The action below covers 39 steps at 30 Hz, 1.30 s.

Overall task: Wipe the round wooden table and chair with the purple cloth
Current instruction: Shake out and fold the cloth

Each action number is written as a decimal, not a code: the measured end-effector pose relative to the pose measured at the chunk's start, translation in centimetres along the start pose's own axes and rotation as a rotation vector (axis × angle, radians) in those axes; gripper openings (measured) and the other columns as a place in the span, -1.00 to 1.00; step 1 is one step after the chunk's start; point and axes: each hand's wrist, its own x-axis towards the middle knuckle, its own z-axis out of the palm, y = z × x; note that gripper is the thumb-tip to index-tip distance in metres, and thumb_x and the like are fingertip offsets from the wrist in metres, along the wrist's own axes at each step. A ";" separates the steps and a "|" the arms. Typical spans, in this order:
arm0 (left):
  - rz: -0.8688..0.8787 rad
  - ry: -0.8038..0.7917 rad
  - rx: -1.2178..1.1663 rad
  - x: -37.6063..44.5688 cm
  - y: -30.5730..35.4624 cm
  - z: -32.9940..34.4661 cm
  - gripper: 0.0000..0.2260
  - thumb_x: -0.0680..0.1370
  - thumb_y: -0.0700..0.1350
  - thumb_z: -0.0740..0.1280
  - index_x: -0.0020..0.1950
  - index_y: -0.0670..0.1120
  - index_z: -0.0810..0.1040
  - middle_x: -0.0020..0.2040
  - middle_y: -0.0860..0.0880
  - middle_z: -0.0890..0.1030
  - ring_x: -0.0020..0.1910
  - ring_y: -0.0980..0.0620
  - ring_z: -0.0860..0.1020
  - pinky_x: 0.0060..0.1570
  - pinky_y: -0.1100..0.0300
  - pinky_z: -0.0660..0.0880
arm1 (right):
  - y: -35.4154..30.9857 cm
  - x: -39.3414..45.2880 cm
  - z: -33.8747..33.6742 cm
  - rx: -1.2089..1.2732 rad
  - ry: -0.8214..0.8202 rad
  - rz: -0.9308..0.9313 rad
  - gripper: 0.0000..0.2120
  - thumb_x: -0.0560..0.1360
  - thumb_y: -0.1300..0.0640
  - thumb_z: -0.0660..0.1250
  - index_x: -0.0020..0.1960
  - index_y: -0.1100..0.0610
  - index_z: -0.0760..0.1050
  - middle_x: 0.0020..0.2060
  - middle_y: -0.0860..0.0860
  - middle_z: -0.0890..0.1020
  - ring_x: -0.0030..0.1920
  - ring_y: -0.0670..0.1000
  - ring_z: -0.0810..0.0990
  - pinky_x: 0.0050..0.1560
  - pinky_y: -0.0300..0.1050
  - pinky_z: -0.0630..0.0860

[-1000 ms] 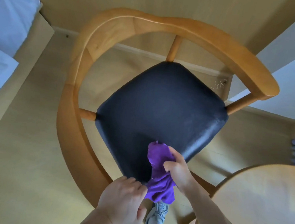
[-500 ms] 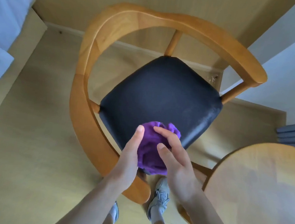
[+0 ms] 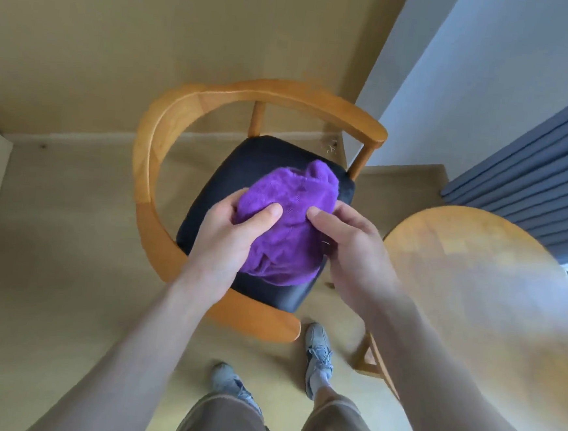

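Fuzzy purple cloth, glossy black leather-like seat, smooth varnished wood on chair and tabletop.

- There is one view only, from a wide-angle camera on the person's head, so no second view shares any of the scene.
- It looks steeply down and forward; the person's own shoes show near 6 o'clock.
- The left hand and right hand sit close to the lens, just below the picture's middle, with both forearms running in from the bottom edge.
- The chair lies farther off, beyond the hands toward 12 o'clock.
- The tabletop fills the 3 to 4 o'clock side, cut by the right edge.
- Straight lines bow toward the edges of the picture.
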 end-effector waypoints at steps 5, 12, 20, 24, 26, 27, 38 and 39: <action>0.149 -0.096 0.311 -2.2 5.9 -2.5 -0.84 0.43 0.01 0.53 -0.04 0.04 0.66 -0.08 -0.05 0.72 -0.05 -0.06 0.70 0.03 -0.09 0.65 | -6.4 -4.7 2.4 -0.348 0.080 -0.343 -0.98 0.44 0.17 0.48 -0.13 0.07 0.67 -0.14 0.14 0.72 -0.09 0.10 0.69 0.07 0.08 0.63; 0.293 -0.197 0.436 -4.2 11.3 -2.9 -0.79 0.39 0.11 0.56 -0.16 0.05 0.61 -0.06 0.16 0.66 -0.05 0.14 0.65 -0.05 0.26 0.52 | -13.6 -8.3 4.8 -0.611 0.064 -0.517 -0.86 0.53 0.13 0.50 -0.17 -0.06 0.68 -0.24 -0.04 0.75 -0.22 -0.09 0.72 -0.19 -0.34 0.55; 0.300 -0.152 0.496 -4.6 17.2 -0.4 -0.59 0.39 0.13 0.56 0.02 -0.16 0.66 -0.05 -0.22 0.69 -0.06 -0.26 0.66 -0.01 -0.23 0.61 | -18.8 -9.6 5.6 -0.599 0.064 -0.641 -0.90 0.56 0.06 0.47 -0.12 0.03 0.61 -0.27 0.04 0.69 -0.30 -0.04 0.60 -0.31 -0.15 0.53; 0.262 -0.117 0.530 -4.1 19.5 1.5 -0.76 0.41 -0.01 0.58 0.00 -0.05 0.68 -0.08 -0.11 0.73 -0.10 -0.13 0.72 -0.07 -0.05 0.65 | -20.7 -9.9 5.6 -0.509 -0.045 -0.519 -0.91 0.55 0.10 0.50 -0.05 0.10 0.61 -0.21 0.06 0.70 -0.25 -0.05 0.62 -0.25 -0.10 0.56; 0.214 -0.086 0.509 -3.7 20.3 2.1 -0.73 0.47 -0.10 0.57 0.06 -0.18 0.62 -0.03 -0.19 0.72 -0.09 -0.13 0.72 -0.04 -0.05 0.63 | -21.8 -10.2 5.8 -0.484 -0.108 -0.491 -0.92 0.56 0.11 0.48 0.03 0.09 0.64 -0.05 0.15 0.72 -0.17 0.01 0.67 -0.08 0.04 0.64; 0.199 -0.069 0.499 -3.6 20.5 2.4 -0.72 0.49 -0.12 0.56 0.06 -0.24 0.58 -0.03 -0.21 0.71 -0.13 -0.11 0.71 -0.08 -0.03 0.61 | -22.4 -10.4 5.8 -0.470 -0.142 -0.485 -0.91 0.57 0.12 0.46 0.06 0.09 0.66 -0.01 0.18 0.72 -0.12 0.05 0.69 0.01 0.08 0.65; 0.115 -0.070 0.496 -3.4 20.1 3.7 -0.60 0.44 0.32 0.45 -0.06 0.00 0.68 -0.06 -0.04 0.75 -0.04 -0.05 0.71 0.00 0.05 0.57 | -25.9 -10.5 8.5 -0.463 -0.289 -0.514 -0.90 0.62 0.17 0.39 -0.03 0.19 0.62 -0.18 0.06 0.62 -0.19 0.00 0.55 -0.13 -0.10 0.50; 0.098 -0.075 0.519 -3.4 20.0 3.6 -0.63 0.41 0.31 0.48 -0.04 0.04 0.70 -0.04 -0.04 0.75 -0.02 -0.04 0.72 0.04 0.03 0.59 | -26.1 -10.4 8.8 -0.437 -0.288 -0.521 -0.91 0.62 0.17 0.39 -0.06 0.15 0.62 -0.19 0.05 0.61 -0.19 -0.01 0.56 -0.15 -0.13 0.50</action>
